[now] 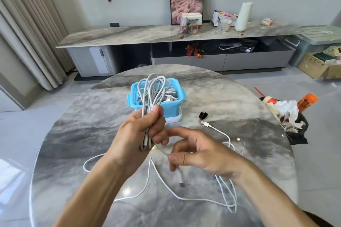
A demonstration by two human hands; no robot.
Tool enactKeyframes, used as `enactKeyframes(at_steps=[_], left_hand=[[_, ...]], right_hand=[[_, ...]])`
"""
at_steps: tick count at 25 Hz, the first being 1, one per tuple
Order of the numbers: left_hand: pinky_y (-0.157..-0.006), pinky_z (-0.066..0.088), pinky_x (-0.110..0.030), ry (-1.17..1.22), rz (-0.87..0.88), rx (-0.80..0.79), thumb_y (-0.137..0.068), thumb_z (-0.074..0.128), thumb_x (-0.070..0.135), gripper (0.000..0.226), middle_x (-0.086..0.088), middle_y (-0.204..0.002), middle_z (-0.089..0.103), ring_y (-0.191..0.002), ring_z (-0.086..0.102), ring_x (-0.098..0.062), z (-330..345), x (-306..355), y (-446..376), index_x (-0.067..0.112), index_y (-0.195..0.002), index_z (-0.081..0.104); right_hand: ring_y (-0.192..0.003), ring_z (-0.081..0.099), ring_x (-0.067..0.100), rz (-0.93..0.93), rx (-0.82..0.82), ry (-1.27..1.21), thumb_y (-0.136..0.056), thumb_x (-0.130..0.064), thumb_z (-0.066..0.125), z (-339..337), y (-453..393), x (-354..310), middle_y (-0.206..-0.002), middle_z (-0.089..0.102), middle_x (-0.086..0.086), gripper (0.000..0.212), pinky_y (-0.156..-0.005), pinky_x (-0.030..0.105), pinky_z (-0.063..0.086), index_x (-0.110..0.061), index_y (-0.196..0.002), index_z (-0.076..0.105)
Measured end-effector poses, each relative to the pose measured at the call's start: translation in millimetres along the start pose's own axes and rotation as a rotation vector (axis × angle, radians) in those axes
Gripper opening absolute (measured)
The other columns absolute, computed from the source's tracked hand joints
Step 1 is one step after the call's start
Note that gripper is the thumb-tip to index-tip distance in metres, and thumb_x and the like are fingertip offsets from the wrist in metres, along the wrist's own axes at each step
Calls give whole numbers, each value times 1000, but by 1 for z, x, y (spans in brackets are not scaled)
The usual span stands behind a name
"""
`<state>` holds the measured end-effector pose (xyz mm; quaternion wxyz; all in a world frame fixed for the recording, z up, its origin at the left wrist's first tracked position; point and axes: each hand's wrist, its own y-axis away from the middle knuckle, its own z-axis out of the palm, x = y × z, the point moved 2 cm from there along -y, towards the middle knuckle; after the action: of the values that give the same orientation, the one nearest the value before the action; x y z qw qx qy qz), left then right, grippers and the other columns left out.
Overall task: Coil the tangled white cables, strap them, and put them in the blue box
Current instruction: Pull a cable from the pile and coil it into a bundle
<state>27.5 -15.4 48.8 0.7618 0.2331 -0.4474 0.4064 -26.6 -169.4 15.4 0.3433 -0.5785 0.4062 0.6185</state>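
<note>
1. Blue square plastic box (pixel 168 106) standing open near the middle of the round grey marble desk (pixel 230 101), far edge of the desk well behind it, bare marble to its left.
2. Right of the box: small black clip-like object (pixel 203 115), and beside it the USB plug of a loose white cable (pixel 222 132) trailing toward the near desk edge in long loops.
3. Further right of the box, at the desk rim: heap of crumpled paper and wrappers (pixel 285 110).
4. In front of the box, raised above the desk: left hand (pixel 140 132), grip curled tight round a looped bundle of white cables (pixel 153 90), loops standing up before the box.
5. Right hand (pixel 199 153) just beside it, grip pinching the bundle's loose tail, plug end dangling below, blurred.
6. More white cables coiled inside the box.
</note>
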Motion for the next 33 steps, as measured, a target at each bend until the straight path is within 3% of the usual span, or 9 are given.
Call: enactKeyframes(at_steps=[2, 5, 10, 14, 21, 25, 28, 31, 33], left_hand=[[-52, 41, -26, -17, -9, 11, -88, 57, 22, 15, 3, -54, 30, -43, 32, -11, 2, 2, 3, 12, -89, 45], [-58, 25, -31, -138, -4, 102, -91, 54, 19, 14, 3, -54, 28, -43, 26, -10, 1, 0, -1, 10, -85, 46], [-45, 27, -19, -528, -34, 92, -94, 60, 13, 19, 4, -52, 34, -45, 29, -10, 14, -22, -1, -4, -87, 54], [-50, 33, -18, -683, -70, -136, -92, 58, 21, 18, -1, -57, 44, -53, 39, -12, 20, -30, 4, 6, -82, 58], [-55, 40, -19, -980, -180, -34, -95, 59, 14, 12, 6, -63, 57, -57, 48, -6, -8, -34, 1, 7, -90, 67], [-64, 56, -38, -696, -229, 46, -99, 54, 14, 18, -9, -64, 53, -56, 50, -18, -5, -45, 1, 6, -87, 65], [-45, 44, -31, -599, -245, 8, -98, 57, 20, 30, -8, -65, 34, -48, 34, -15, 4, -53, 4, 18, -68, 53], [-39, 25, -20, -530, -390, -118, -95, 57, 26, 34, -3, -60, 24, -46, 23, -12, 11, -61, 9, 18, -68, 39], [-40, 20, -17, -418, -438, -202, -91, 55, 29, 31, -1, -59, 24, -44, 21, -11, 18, -64, 11, 17, -69, 37]], right_hand=[[-63, 56, 24, 36, -28, 61, -93, -15, 64, -6, 4, -7, -67, 60, 6, 9, -59, 40, 42, -15, -101, 69], [-54, 54, 8, 136, 19, 139, -94, -10, 63, -25, 18, -20, -62, 60, -7, 7, -53, 24, 44, -7, -92, 70], [-57, 57, 26, -63, 388, 134, -78, -2, 77, -45, 21, -29, -62, 65, 11, 7, -52, 31, 51, -4, -81, 70], [-52, 62, 18, -175, 531, -23, -79, 8, 72, -35, 14, -26, -61, 65, 13, 21, -50, 28, 54, -7, -84, 58], [-59, 58, 18, -127, 713, -255, -92, 2, 63, 2, -8, 4, -67, 63, 6, 22, -58, 30, 54, -11, -109, 55], [-68, 63, 18, -83, 913, -586, -83, -11, 77, 16, -15, 21, -90, 66, 8, 43, -64, 32, 53, -18, -115, 49], [-78, 66, 25, 43, 715, -671, -66, -36, 88, 22, -15, 21, -99, 68, 11, 55, -64, 41, 51, -21, -109, 58], [-75, 65, 20, 59, 525, -748, -75, -29, 77, 14, -12, 11, -72, 65, 8, 26, -66, 30, 55, -7, -79, 63], [-65, 61, 16, 82, 528, -726, -84, -22, 71, 5, -12, 4, -52, 50, 3, 32, -61, 21, 52, -12, -60, 53]])
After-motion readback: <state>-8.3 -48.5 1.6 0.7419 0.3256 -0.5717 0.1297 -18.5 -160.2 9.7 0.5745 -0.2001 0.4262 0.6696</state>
